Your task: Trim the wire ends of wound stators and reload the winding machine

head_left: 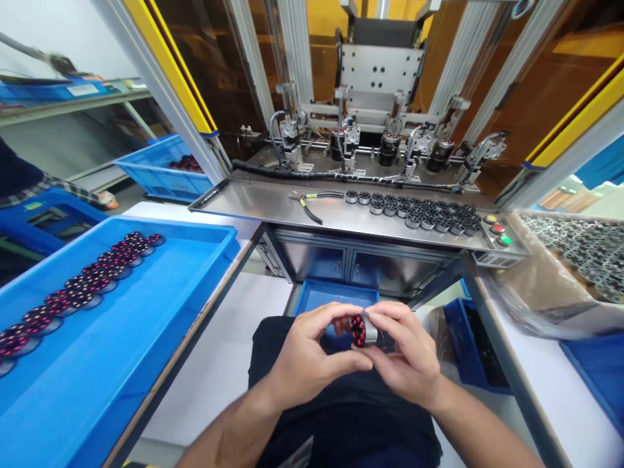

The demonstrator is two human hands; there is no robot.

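Above my lap, I hold one wound motor stator [371, 331] between both hands. Its silver metal ring faces right, and red-tipped dark windings show on the left side. My left hand [312, 344] curves around its left side, with fingertips at the top and the thumb at the bottom edge. Gripping the ring from the right is my right hand [409, 348], its fingers on top and thumb beneath. Thin wire ends seem to stick out near the right fingers. On the left, similar wound stators [100, 276] stand in rows inside a blue tray [160, 305].
Ahead, a steel ledge [263, 200] carries cutting pliers [309, 207] and many black-topped cores [424, 213]. Behind it stands a machine with several fixtures [389, 149]. Push buttons [497, 229] sit at the ledge's right end. A plastic-lined box of metal parts [546, 276] stands right.
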